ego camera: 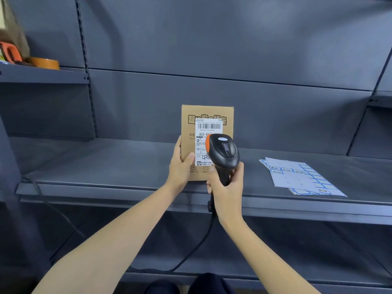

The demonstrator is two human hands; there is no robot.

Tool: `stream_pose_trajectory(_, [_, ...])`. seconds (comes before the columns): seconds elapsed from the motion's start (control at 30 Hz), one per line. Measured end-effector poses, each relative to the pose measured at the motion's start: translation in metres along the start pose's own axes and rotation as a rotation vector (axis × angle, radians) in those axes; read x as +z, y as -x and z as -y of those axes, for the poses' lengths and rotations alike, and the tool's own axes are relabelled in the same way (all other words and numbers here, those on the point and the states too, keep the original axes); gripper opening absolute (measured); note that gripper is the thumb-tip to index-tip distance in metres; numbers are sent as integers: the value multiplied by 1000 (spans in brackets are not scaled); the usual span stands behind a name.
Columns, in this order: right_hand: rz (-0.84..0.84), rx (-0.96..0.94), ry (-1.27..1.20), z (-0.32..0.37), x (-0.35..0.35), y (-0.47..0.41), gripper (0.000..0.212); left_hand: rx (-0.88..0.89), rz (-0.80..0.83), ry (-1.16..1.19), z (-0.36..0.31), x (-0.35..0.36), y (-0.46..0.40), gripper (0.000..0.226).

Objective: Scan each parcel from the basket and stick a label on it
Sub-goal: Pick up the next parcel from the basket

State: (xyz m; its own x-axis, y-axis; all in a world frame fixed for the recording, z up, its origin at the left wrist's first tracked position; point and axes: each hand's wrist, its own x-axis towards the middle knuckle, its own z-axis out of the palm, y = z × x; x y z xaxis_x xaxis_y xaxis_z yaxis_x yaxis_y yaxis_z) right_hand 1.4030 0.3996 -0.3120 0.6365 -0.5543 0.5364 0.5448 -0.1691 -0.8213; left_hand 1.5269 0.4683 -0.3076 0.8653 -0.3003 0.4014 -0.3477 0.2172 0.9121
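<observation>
I see the parcel point(206, 132), a brown cardboard box, held upright over the front edge of the grey shelf point(106, 162), about midway along it, its printed face turned toward me. A white shipping label point(206, 132) with a barcode near its top covers the middle of that face. My left hand point(180, 166) grips the box at its lower left side, thumb laid across the front, the other fingers wrapped behind where I cannot see them. My right hand point(227, 187) sits just right of and below the box, fingers curled tight round the handle of the barcode scanner point(224, 151). The scanner's black head, with an orange strip on its left side, overlaps the lower right part of the label, so it lies between me and the box; whether it touches the cardboard I cannot tell. A black cable point(191, 251) hangs from the handle's base and curves down and left below the shelf edge.

Further right on the same shelf, near the front edge, lie sheets of blue-bordered stickers point(301, 177), well apart from both hands. On a higher shelf at the far left corner rest a roll of brown tape point(45, 63) and an orange-handled tool point(10, 52).
</observation>
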Motion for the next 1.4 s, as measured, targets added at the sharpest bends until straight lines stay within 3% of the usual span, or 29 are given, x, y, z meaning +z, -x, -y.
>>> stream_pose_trajectory(0.2, [-128,35,40,7,-15,-19,19,-28,-22,-17,-4,1,2,61])
stream_pose_trajectory(0.3, [-192,200,145,9,-36,-60,24,-37,-30,-42,-7,3,3,58])
stream_pose_trajectory(0.4, [-95,436,315,4,-60,-102,57,-44,-41,-48,-8,3,3,58])
stream_pose_trajectory(0.47, [-31,479,530,-4,-71,-119,73,-46,-42,-41,-7,3,3,59])
stream_pose_trajectory(0.63, [59,385,968,-24,-81,-128,25,-40,-44,-50,-6,3,1,59])
stream_pose_trajectory(0.87, [150,422,1228,-31,-82,-133,37,-58,-39,-88,-12,3,-1,58])
stream_pose_trajectory(0.97, [202,449,1222,-35,-86,-138,31,-124,-50,-147,-18,1,-10,60])
stream_pose_trajectory(1.07, [166,481,1230,-33,-100,-146,39,-216,-42,-224,-24,-6,-19,58])
stream_pose_trajectory(1.2, [-2,661,1442,-22,-144,-155,28,-299,-42,-335,-33,-13,-21,49])
stream_pose_trajectory(1.3, [-59,896,1580,-23,-175,-158,39,-375,-9,-357,-37,-18,-24,44])
stream_pose_trajectory(1.4, [-1,999,1660,-29,-196,-162,51,-451,38,-489,-38,-25,-27,44])
